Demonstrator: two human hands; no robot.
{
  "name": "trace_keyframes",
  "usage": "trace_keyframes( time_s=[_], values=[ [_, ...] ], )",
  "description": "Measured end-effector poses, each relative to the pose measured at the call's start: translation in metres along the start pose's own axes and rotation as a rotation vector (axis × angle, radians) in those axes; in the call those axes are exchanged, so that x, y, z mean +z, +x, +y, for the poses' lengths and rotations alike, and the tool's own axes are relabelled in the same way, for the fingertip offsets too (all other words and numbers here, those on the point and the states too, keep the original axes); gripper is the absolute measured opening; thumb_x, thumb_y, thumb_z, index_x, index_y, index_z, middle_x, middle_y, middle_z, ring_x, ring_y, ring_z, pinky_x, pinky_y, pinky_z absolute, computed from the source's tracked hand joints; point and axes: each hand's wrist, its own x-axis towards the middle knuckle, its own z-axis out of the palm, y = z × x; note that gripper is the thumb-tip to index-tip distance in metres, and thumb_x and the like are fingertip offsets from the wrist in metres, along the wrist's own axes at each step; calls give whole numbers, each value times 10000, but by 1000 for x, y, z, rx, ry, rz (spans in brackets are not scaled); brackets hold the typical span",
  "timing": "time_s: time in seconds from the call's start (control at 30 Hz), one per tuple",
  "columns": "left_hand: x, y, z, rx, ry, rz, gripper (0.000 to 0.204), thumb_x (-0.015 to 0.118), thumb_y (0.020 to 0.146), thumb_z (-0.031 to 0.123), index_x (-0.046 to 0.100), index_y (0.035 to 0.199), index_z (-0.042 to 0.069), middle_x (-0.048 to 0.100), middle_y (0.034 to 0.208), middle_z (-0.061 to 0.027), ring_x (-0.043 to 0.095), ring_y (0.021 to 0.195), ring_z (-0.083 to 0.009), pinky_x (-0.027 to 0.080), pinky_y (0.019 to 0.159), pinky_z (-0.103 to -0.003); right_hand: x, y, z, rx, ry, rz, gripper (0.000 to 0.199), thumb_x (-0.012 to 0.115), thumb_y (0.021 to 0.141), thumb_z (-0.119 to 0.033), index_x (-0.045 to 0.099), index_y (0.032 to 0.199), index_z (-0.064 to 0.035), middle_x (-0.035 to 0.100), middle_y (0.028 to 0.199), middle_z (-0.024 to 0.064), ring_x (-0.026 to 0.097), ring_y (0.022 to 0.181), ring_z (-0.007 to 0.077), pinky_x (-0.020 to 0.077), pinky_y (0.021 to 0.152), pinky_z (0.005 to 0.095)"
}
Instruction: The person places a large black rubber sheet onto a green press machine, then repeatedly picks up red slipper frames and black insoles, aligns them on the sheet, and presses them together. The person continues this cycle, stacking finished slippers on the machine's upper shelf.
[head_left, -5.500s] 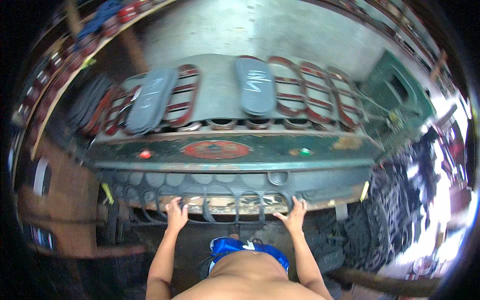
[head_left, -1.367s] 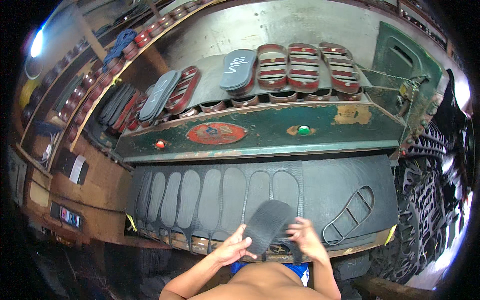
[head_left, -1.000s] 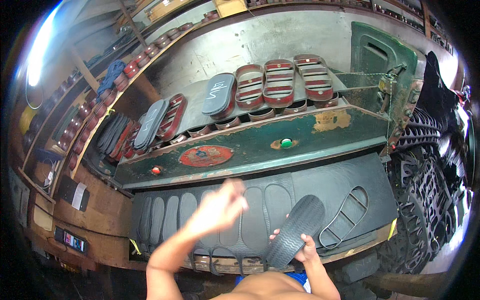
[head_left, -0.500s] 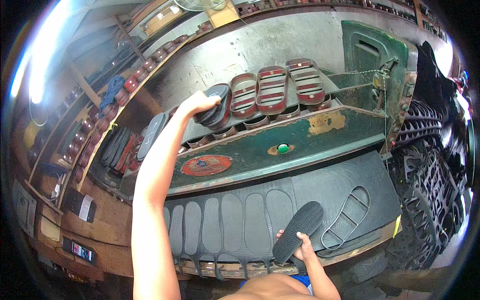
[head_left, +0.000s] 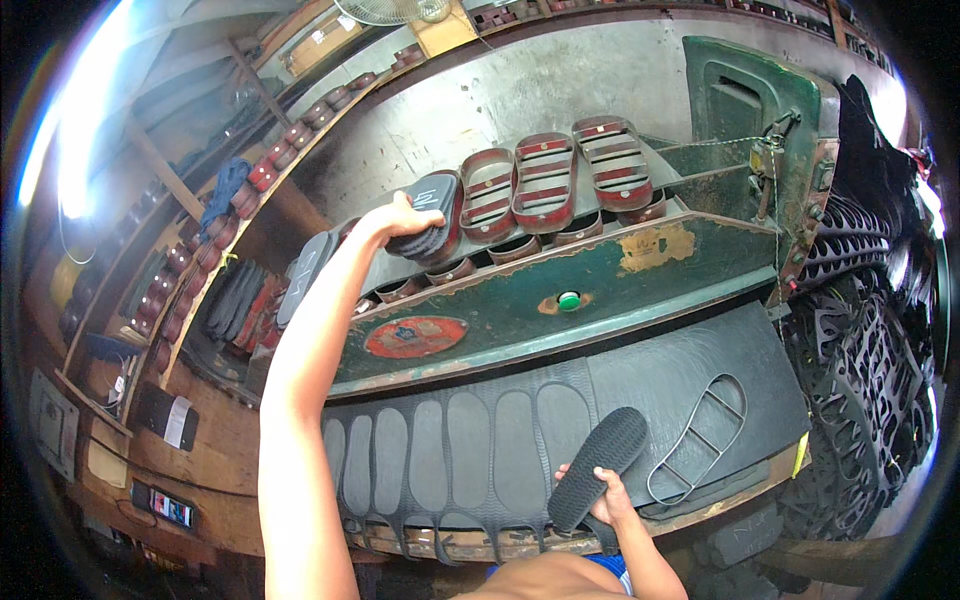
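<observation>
My left hand [head_left: 398, 216] reaches far forward to a stack of black shoe soles [head_left: 436, 192] on the green machine's bed. Its thumb lies over the top sole, which bears pale marks, and the other fingers are partly hidden at the stack's side. My right hand [head_left: 608, 492] grips a single black shoe sole [head_left: 602, 462], textured face up, near the bench front. Beside that sole lies a metal sole-shaped cutting die [head_left: 712, 425] with crossbars, on a black rubber sheet [head_left: 640, 375]. Several sole shapes [head_left: 468, 450] are cut into the sheet's left part.
Red-brown cutting dies [head_left: 545, 180] stand in a row on the green machine [head_left: 500, 300], which has a green button [head_left: 569, 301]. More soles [head_left: 308, 272] lie left of my forearm. Rubber offcuts [head_left: 850, 360] pile up at the right. A phone [head_left: 170, 508] rests at the lower left.
My left hand has shifted slightly on the stack, and the top sole shows more of its marked face. The right hand keeps its sole, nearly unmoved. The view has shifted a little.
</observation>
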Motion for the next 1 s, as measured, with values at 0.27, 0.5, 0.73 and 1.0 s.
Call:
trace_keyframes(
  time_s=[0.27, 0.5, 0.73, 1.0],
  values=[
    [-60, 17, -17, 115, -760, 53, 417, 740, 763, 601, 640, 888, 217, 530, 770, 33, 466, 662, -94, 395, 596, -297, 2, 1, -3, 50, 5, 31, 747, 627, 876, -427, 504, 1389, 102, 577, 1397, 255, 530, 1349, 383, 387, 1170, 537],
    [17, 10, -4, -116, -200, -94, 1353, 788, 698, 766, 165, 1590, -36, 355, 1578, -289, 528, 1331, -446, 432, 1073, -653, 4, 3, -3, 59, -17, 42, 762, 626, 870, -432, 492, 1394, 105, 567, 1405, 252, 505, 1375, 394, 365, 1187, 540],
    [11, 13, -5, -56, -181, -151, 1293, 877, 640, 583, 229, 1571, -38, 478, 1476, -288, 587, 1257, -398, 567, 918, -526, 0, 4, -2, 48, -85, -2, 765, 608, 873, -444, 500, 1392, 108, 565, 1407, 262, 524, 1354, 384, 374, 1181, 528],
    [-26, -54, -36, 200, -689, 74, 507, 794, 771, 459, 718, 1040, 36, 654, 834, -99, 621, 751, -216, 510, 645, -373, -8, 7, 3, 28, -53, -30, 695, 563, 946, -490, 551, 1352, 75, 597, 1371, 259, 604, 1224, 344, 457, 1106, 497]
  ],
)
